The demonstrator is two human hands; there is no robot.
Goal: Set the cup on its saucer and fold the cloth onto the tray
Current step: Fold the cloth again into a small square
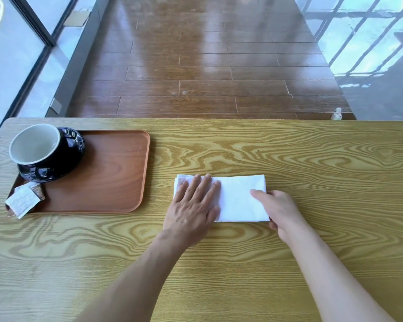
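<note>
A dark cup (39, 145) with a white inside stands on its dark patterned saucer (75, 145) at the far left end of the brown tray (112, 173). A white cloth (237, 196), folded into a rectangle, lies on the wooden table to the right of the tray. My left hand (193, 205) rests flat on the cloth's left part, fingers spread. My right hand (277, 210) pinches the cloth's near right corner, thumb on top and fingers tucked under the edge.
Two small paper sachets (23, 201) lie at the tray's near left corner, partly over its rim. The wooden table (289, 154) ends at a far edge, with dark wood floor beyond. Glass panels stand on the left and right.
</note>
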